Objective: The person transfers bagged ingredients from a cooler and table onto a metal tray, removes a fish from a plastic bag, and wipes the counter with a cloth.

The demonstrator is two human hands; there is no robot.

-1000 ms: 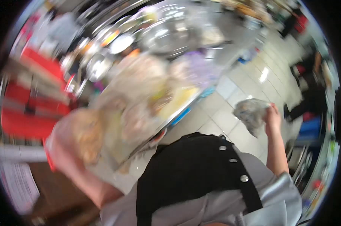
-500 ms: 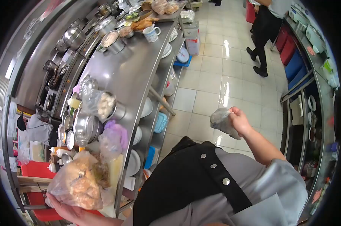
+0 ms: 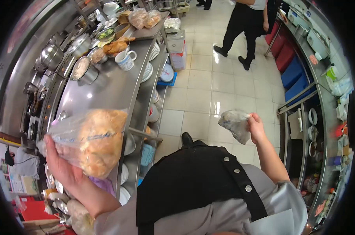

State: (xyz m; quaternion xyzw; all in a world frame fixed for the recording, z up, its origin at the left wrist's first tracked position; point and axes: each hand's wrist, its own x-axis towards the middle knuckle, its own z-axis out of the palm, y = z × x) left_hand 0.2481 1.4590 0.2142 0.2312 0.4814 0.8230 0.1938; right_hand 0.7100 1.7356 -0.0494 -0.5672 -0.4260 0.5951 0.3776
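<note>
My left hand (image 3: 65, 166) is closed on a clear plastic bag (image 3: 101, 141) packed with orange-tan food pieces, which I cannot name more exactly. That bag hangs above the near end of the steel counter and bears blue print. Out over the floor, my right hand (image 3: 256, 128) pinches the edge of a greyish plastic bag (image 3: 234, 123) whose dark contents I cannot make out. A purple plastic bag (image 3: 103, 185) shows partly behind my left forearm.
Along the steel counter (image 3: 103, 94) stand a pot of pale food (image 3: 85, 70), a patterned mug (image 3: 125, 60) and several bowls. Plates (image 3: 147, 72) fill the shelf below. A person in black trousers (image 3: 242, 33) walks ahead on the tiled floor. Another steel counter (image 3: 318, 82) lines the right side.
My left hand has lifted the bag of orange-tan food off the counter and moved it forward. My right hand still holds the grey bag. The person ahead has shifted left in view.
</note>
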